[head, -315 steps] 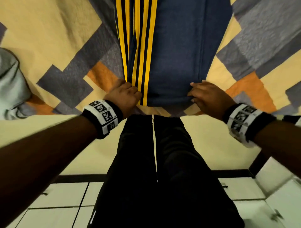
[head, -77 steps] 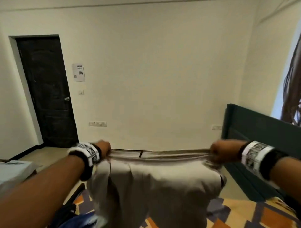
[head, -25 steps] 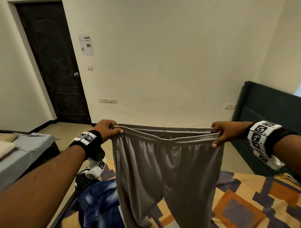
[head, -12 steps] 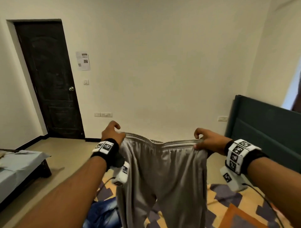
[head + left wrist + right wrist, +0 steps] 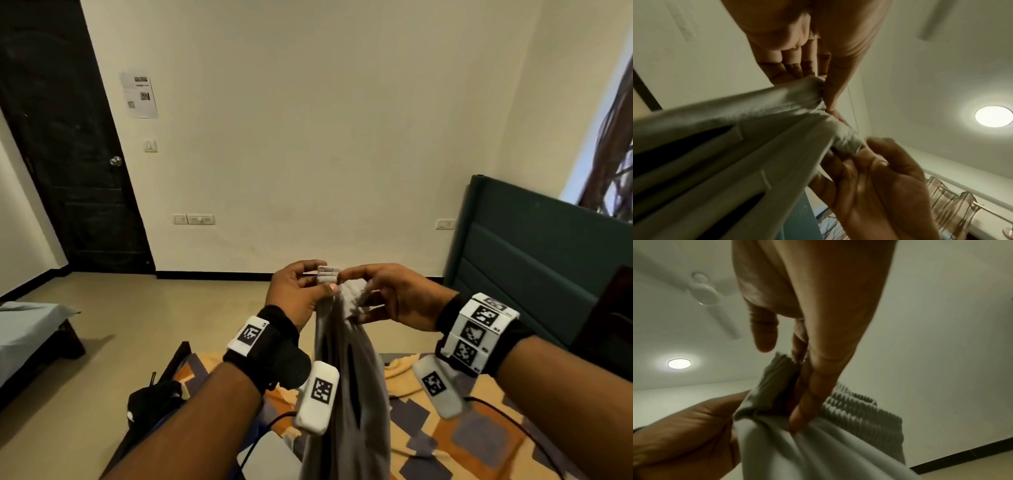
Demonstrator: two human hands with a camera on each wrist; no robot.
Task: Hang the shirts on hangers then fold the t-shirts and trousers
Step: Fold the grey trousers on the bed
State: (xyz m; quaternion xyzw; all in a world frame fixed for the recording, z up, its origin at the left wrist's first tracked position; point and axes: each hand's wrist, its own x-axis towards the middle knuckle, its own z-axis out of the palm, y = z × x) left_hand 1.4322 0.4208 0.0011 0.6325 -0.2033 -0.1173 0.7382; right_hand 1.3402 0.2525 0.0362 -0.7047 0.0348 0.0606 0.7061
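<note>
Grey trousers (image 5: 346, 387) hang in the air in front of me, above the patterned bedspread (image 5: 445, 442). Their elastic waistband (image 5: 337, 279) is bunched together between my two hands. My left hand (image 5: 301, 291) pinches one end of the waistband with thumb and fingers. My right hand (image 5: 387, 296) pinches the other end right beside it. The left wrist view shows the gathered trousers (image 5: 748, 123) running to both hands, and the right wrist view shows the ribbed waistband (image 5: 861, 412) under my right fingers (image 5: 809, 405). The legs drop out of sight below.
A dark green headboard (image 5: 534, 260) stands at the right. A dark door (image 5: 65, 144) is at the far left, and another bed (image 5: 24, 329) stands at the left edge. A black object (image 5: 154, 401) and cables lie by the bed's corner.
My hands have come together, folding the spread waistband in half lengthwise. Before that I lifted the grey trousers after handling the blue striped ones on the bed.
</note>
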